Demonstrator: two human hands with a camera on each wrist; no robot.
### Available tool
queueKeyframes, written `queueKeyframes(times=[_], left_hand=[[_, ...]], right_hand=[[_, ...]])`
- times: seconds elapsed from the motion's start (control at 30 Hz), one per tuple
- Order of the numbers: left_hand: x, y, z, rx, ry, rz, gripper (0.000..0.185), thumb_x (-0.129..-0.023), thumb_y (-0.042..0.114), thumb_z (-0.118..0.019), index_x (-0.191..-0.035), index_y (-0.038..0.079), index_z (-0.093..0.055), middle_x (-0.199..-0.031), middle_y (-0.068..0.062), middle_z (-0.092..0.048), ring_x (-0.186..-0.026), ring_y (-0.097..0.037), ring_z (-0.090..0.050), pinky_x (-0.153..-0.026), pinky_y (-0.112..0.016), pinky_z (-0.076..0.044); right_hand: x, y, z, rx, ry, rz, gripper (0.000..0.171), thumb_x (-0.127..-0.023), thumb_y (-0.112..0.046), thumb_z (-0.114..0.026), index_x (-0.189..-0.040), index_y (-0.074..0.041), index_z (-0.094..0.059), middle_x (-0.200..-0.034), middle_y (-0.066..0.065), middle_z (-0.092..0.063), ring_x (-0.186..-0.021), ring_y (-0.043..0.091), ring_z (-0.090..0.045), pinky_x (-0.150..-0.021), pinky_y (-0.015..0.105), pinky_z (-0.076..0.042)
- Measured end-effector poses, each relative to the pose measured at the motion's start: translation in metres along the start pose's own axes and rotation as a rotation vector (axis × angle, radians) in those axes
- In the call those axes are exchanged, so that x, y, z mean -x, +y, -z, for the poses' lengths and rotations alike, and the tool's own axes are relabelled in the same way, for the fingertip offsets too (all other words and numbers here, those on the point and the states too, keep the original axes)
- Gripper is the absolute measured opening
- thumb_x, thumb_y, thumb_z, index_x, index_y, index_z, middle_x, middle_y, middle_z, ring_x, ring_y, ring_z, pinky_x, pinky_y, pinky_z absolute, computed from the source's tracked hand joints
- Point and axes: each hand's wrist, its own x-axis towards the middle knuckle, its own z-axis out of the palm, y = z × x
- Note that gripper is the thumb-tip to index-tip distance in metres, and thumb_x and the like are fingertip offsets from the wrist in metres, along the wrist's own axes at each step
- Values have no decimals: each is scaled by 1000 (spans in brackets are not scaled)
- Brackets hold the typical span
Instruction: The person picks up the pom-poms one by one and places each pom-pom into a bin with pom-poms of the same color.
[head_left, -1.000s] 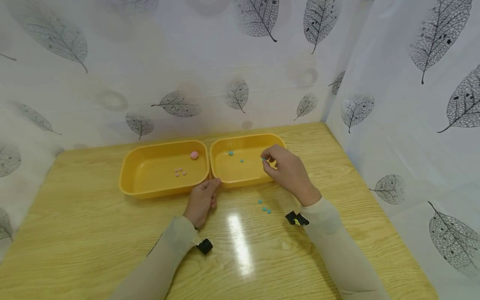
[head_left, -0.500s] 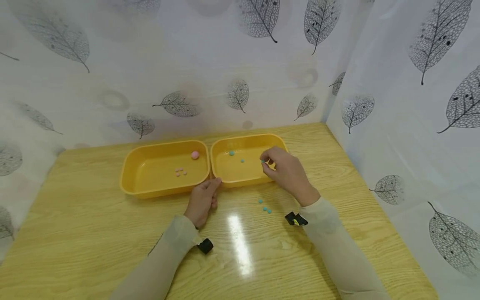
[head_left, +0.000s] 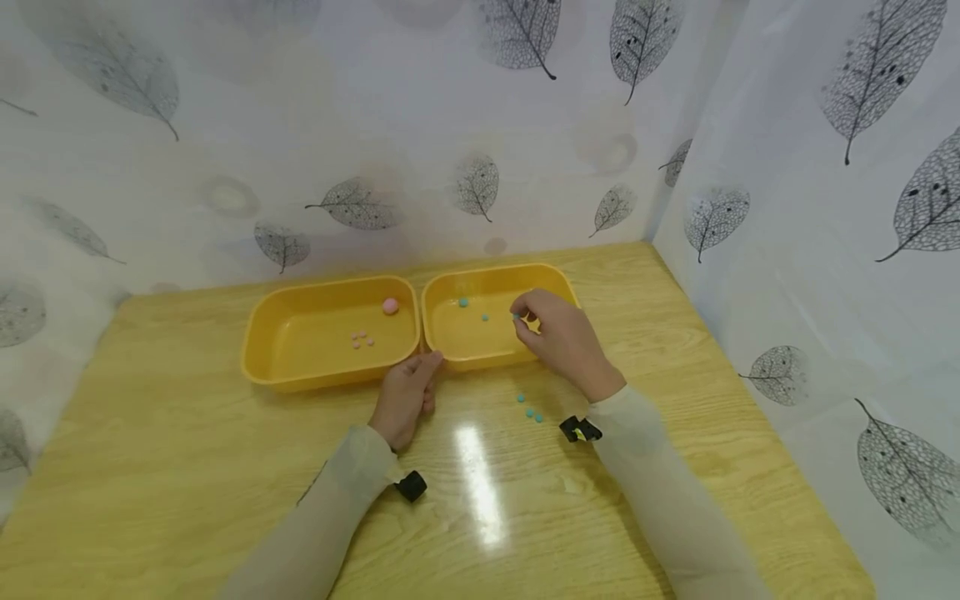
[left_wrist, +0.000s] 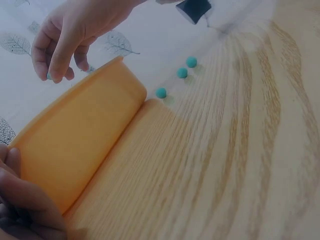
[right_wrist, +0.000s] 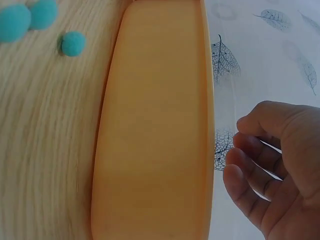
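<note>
On table: three teal pompoms, two trays.

The wooden table carries two yellow trays, standing side by side and touching, and three small teal balls just before the right tray.

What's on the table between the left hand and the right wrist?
Three small teal balls lie between the left hand and the right wrist; head view.
</note>
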Motion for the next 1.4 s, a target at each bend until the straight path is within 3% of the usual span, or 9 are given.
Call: queueKeyframes(times=[0.23, 0.53, 0.77, 1.03, 1.23, 1.4], left_hand=[[-2, 1, 0, -3, -4, 9, 40, -100, 41, -70, -89, 4, -61, -67, 1, -45, -54, -9, -41, -51, -24, -39], [-2, 2, 2, -22, 16, 26, 38, -101, 40, -68, -96, 3, -65, -67, 1, -45, -55, -9, -40, -51, -23, -39], [-2, 2, 2, -12, 11, 32, 39, -100, 40, -69, -102, 1, -68, -67, 2, -45, -54, -8, -40, -50, -23, -38], [-3, 1, 2, -7, 9, 25, 39, -102, 38, -67, -105, 0, -68, -66, 2, -45, -53, -8, -39, -49, -23, -37], [-2, 1, 0, 8, 2, 22, 38, -101, 38, -68, -104, 0, -68, -67, 2, -45, -53, -7, -39, -49, -23, -37], [-2, 1, 0, 2, 5, 18, 40, -101, 38, -68, -104, -1, -67, -66, 2, -45, -52, -8, -39, -49, -23, -37]], right_hand=[[-16, 10, 5, 45, -45, -33, 11, -100, -17, -67, -107, -8, -71, -101, 6, -70, -89, 25, -67, -72, 37, -56], [-58, 12, 20, 86, -258, -62, 17, -98, -8, -60, -112, -6, -69, -105, 7, -69, -95, 24, -64, -83, 41, -55], [-98, 8, 23, 162, -445, -64, 14, -95, -5, -59, -104, -8, -69, -103, 8, -70, -92, 25, -61, -84, 41, -52], [-123, 16, -3, 189, -657, -79, 11, -91, -2, -61, -89, -11, -67, -92, 4, -66, -82, 20, -56, -76, 36, -49], [-127, 21, -22, 211, -812, -130, 29, -85, 5, -48, -66, -17, -51, -66, -1, -45, -58, 14, -35, -57, 31, -32], [-125, 18, -26, 213, -878, -172, 33, -82, 5, -45, -60, -19, -43, -59, -3, -34, -53, 13, -24, -51, 30, -23]])
